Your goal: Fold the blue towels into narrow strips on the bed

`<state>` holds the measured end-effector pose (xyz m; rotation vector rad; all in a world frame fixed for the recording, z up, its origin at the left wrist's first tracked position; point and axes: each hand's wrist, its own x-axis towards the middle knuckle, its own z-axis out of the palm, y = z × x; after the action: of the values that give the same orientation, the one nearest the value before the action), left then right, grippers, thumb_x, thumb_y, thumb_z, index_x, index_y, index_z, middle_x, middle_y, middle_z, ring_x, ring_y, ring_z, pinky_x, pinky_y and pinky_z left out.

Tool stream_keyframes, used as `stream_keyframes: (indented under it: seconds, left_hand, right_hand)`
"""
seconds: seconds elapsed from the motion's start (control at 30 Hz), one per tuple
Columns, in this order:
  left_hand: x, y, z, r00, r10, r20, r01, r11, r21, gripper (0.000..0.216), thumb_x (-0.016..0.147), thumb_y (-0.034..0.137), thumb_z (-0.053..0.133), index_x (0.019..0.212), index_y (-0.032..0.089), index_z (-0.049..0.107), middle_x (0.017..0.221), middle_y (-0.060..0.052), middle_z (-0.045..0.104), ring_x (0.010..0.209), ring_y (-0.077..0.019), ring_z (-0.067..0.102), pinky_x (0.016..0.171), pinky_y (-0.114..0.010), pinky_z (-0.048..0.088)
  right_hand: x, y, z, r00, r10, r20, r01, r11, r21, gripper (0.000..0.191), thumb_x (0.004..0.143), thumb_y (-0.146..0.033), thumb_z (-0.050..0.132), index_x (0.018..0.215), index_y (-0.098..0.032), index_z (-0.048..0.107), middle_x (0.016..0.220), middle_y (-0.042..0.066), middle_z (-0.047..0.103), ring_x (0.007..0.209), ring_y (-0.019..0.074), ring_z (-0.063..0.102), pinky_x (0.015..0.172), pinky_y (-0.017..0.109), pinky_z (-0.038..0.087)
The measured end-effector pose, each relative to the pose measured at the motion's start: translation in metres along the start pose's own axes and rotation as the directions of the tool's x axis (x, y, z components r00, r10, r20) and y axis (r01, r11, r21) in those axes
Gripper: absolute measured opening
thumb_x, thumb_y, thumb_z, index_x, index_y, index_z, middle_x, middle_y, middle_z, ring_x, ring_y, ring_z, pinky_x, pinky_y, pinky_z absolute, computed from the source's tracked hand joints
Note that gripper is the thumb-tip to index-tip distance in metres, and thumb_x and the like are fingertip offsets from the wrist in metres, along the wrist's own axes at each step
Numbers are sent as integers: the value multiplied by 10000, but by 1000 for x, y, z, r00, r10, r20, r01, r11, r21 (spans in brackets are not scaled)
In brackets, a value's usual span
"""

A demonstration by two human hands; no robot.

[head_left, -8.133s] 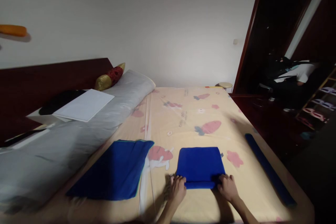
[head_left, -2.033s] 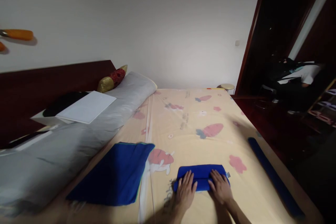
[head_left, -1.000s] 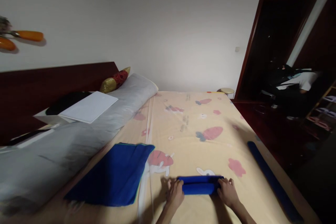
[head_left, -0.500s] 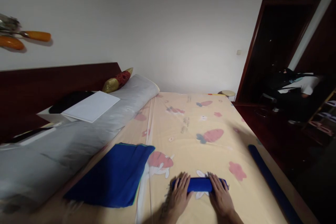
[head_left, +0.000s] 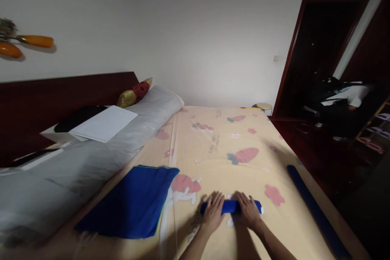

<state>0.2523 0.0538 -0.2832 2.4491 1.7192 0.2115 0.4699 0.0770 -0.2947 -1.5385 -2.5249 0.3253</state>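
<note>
A short rolled-up blue cloth [head_left: 230, 207] lies crosswise on the bed in front of me. My left hand [head_left: 214, 210] rests on its left part, palm down, with the fingers stretched over the top. On its right part lies my right hand [head_left: 248, 210], fingers likewise extended and slightly spread. Both ends of the roll stick out past my hands, and a small white spot shows at the right end. To the left, a flat blue cloth [head_left: 131, 203] with a thin greenish edge is spread out.
A long dark-blue roll [head_left: 315, 209] lies along the bed's right edge. The bed sheet [head_left: 210, 178] has carrot prints. At left are a grey bolster [head_left: 76, 174], a white board [head_left: 105, 124] and a red-gold pillow [head_left: 135, 92]. A person in white [head_left: 350, 93] is at far right.
Both hands have pushed a little forward and come closer together on the blue roll. The roll has shifted slightly away from me and looks narrower. The view has turned slightly.
</note>
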Motion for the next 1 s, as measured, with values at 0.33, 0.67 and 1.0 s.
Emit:
stream_keyframes:
  seconds: [0.33, 0.67, 1.0]
  left_hand:
    - [-45, -29, -8, 993, -29, -113, 44, 990, 136, 768, 841, 248, 518, 1504, 331, 139, 1566, 12, 331, 1443, -235, 304, 1139, -470, 326]
    - [-50, -51, -19, 996, -41, -85, 50, 993, 105, 679, 851, 369, 553, 1470, 346, 275, 1525, -20, 425, 1425, -247, 339, 1146, -487, 245]
    - [-44, -42, -24, 976, -182, -120, 168, 979, -115, 433, 757, 231, 586, 1184, 293, 625, 1250, -58, 657, 1211, -271, 544, 1032, -476, 384]
  right_hand:
    - [-56, 36, 4, 987, -24, -160, 24, 1000, -3, 599, 941, -365, 350, 1504, -273, 166, 1547, 37, 321, 1422, 236, 327, 1151, 464, 312]
    - [-59, 46, -28, 997, 28, -75, -14, 983, 181, 582, 885, -338, 398, 1461, -273, 341, 1504, 93, 416, 1396, 250, 378, 1089, 482, 365]
    - [-32, 14, -183, 999, -52, 14, 45, 952, 304, 317, 731, -263, 565, 1032, -245, 666, 859, -6, 728, 735, 159, 649, 666, 251, 454]
